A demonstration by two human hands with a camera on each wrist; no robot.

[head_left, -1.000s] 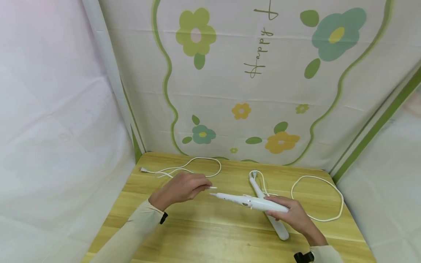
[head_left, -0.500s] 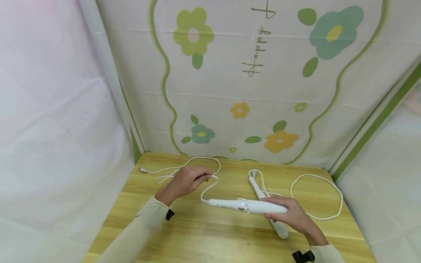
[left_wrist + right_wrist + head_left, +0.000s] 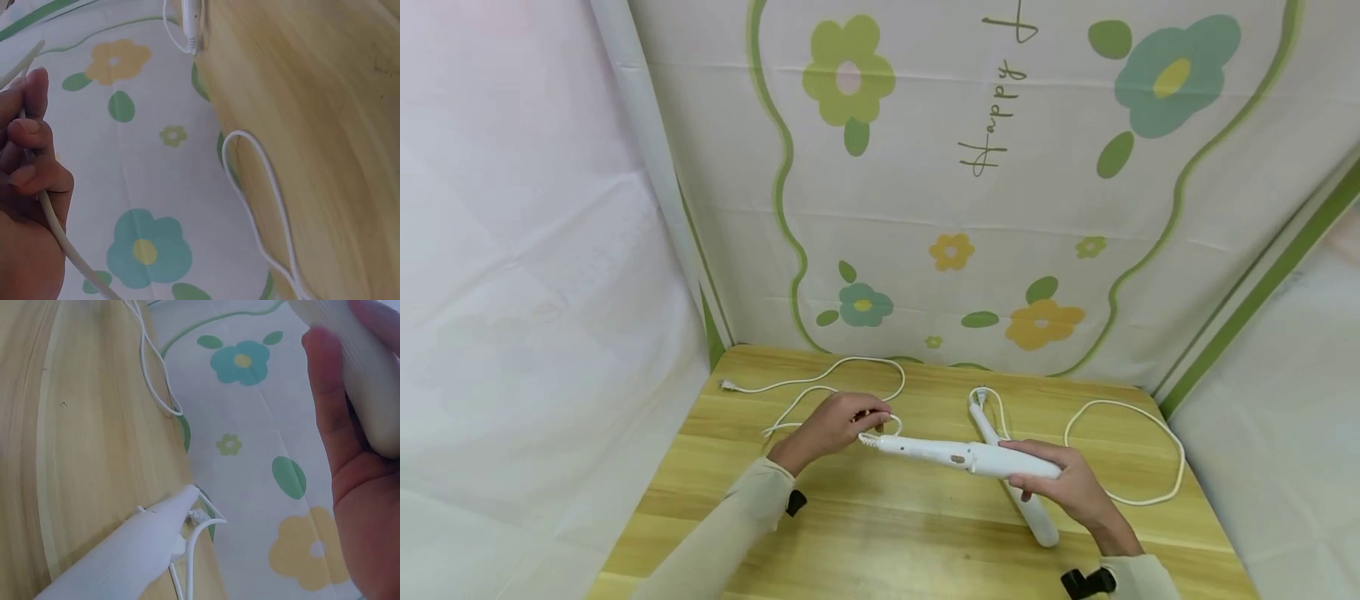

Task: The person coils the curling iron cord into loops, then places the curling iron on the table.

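Head view takes in the whole wooden worktop, where someone in pale sleeves has a slim white appliance up in the air, level across the middle. The right hand has it by the thick end, fingers closed round the body, with the narrow end aimed at the left hand. A short bend of white cord shows between that hand and the appliance's tip, and the plug lies far off by the left edge. Behind the held piece, a second white appliance rests slantwise on the wood, its own cord looped out to the right.

From up here I can't judge whether the two touch, but the right wrist view settles it: they are apart. It also catches the second plug sitting just beside the resting appliance's narrow end, and the thumb laid along the held one, whose rounded butt sits near the palm.

Only the left wrist view reveals the left fingers properly: curled well in, gripping the cord, which runs on down across the palm. Flowered cloth hangs behind.
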